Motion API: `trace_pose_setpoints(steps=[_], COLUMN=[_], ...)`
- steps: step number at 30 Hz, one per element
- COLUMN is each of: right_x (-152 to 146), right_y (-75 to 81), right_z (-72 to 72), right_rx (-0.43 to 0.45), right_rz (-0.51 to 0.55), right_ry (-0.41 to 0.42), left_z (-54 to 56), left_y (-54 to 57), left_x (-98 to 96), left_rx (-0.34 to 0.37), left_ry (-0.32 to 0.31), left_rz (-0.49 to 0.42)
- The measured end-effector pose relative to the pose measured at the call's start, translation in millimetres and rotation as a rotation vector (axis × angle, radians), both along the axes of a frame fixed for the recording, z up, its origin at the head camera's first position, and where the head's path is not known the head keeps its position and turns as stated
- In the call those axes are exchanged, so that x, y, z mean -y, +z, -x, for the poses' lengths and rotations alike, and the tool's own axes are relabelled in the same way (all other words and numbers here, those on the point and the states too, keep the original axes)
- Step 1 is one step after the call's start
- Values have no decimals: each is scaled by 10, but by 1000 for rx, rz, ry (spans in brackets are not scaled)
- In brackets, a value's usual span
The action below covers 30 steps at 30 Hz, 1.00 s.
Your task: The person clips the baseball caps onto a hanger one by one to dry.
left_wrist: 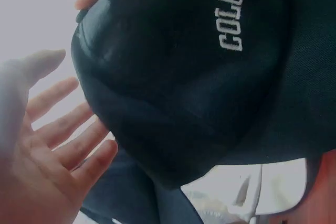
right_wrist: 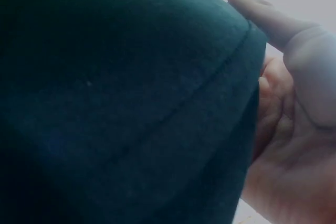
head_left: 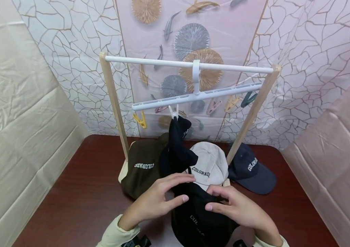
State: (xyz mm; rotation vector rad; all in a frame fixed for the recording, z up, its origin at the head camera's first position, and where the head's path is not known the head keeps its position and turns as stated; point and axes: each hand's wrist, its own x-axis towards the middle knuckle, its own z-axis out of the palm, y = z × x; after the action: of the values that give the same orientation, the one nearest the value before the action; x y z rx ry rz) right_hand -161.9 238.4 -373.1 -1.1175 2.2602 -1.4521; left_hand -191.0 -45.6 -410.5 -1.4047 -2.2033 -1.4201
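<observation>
A black cap (head_left: pixel 206 224) with white lettering is near the front of the table, below the rack. My right hand (head_left: pixel 240 207) grips its edge, the thumb on the near side and the fingers partly hidden behind the fabric. Beside the cap's other edge, my left hand (left_wrist: pixel 58 140) has its fingers extended and spread, not gripping it. Another black cap (head_left: pixel 175 147) hangs from a white clothespin (head_left: pixel 174 112) under a tilted white hanger (head_left: pixel 196 96). In the right wrist view, dark fabric of the held cap (right_wrist: pixel 131 98) fills most of the picture.
The hanger hooks over a white bar (head_left: pixel 150 61) between wooden posts (head_left: pixel 113 103). A yellow clothespin (head_left: pixel 141 120) and several others dangle from it. A brown cap (head_left: pixel 141 171), a white cap (head_left: pixel 210 161) and a navy cap (head_left: pixel 255 173) lie on the dark red table (head_left: pixel 70 192).
</observation>
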Motion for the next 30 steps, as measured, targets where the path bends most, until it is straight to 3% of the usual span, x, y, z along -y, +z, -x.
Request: trace_pose_setpoints(steps=[8, 17, 24, 30], right_x=[24, 54, 54, 21], right_y=[19, -3, 4, 13], right_z=[-25, -29, -41, -25], right_rx=[-7, -12, 32, -25], right_rz=[23, -23, -63, -42], right_ry=[4, -17, -34, -16], left_z=[-40, -74, -96, -113], left_y=[-25, -71, -55, -28], left_x=[-72, -122, -115, -93], left_rx=[-24, 17, 31, 59], left_ry=[-53, -127, -108, -106], left_rz=[32, 62, 33, -1])
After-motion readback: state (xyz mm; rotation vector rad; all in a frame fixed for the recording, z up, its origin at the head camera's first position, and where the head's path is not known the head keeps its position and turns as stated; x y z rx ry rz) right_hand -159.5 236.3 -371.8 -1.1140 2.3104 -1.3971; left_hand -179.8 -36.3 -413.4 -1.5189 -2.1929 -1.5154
